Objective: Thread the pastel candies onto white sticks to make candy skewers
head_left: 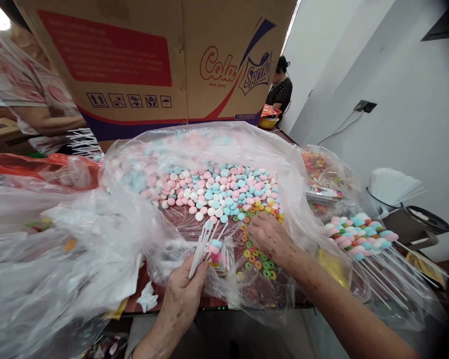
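My left hand [187, 281] is wrapped round several white sticks [199, 252]. Pink, white and blue candies [215, 246] sit near the upper ends of the sticks. My right hand [267, 237] rests among small ring candies [256, 262] in yellow, orange and green; its fingertips are bent down and whatever they hold is hidden. Beyond both hands lies a wide heap of pink, white and blue round candies [217, 189], partly under a clear plastic sheet [292, 174]. A small stack of printed packets [220, 262] is between my hands.
A large cardboard box [134, 60] stands behind the heap. At the right are filled candy skewers [362, 237], bagged colourful candies [316, 164] and a dark bin [411, 224]. Crumpled plastic [60, 259] covers the left. Two other people [282, 89] are beyond the table.
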